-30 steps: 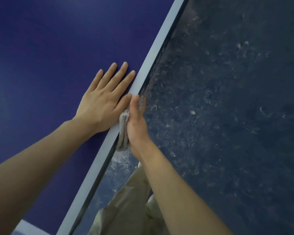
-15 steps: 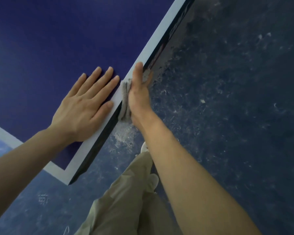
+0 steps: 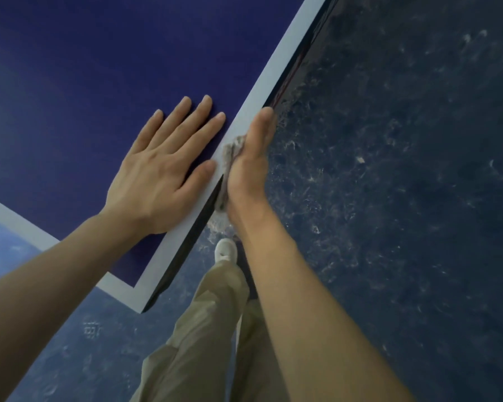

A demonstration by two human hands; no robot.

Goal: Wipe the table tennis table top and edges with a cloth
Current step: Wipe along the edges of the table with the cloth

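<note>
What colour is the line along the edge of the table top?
White, a pale band bordering the dark blue table top, clearest in the head view.

Only one view on my feed: the head camera, worn by the person, wide-angle, tipped steeply forward and down. It sits close above the desk (image 3: 70, 68); the blue top fills the upper left, and its white-lined side edge runs diagonally from top right to a near corner at lower centre. Both forearms enter from the bottom edge. The left hand (image 3: 157, 175) and right hand (image 3: 249, 169) meet near the middle of the frame, at that edge. Right of the edge I look straight down at the floor (image 3: 404, 184), with the wearer's trouser leg (image 3: 204, 329) and shoe (image 3: 225, 249) below. No second view to compare.
</note>
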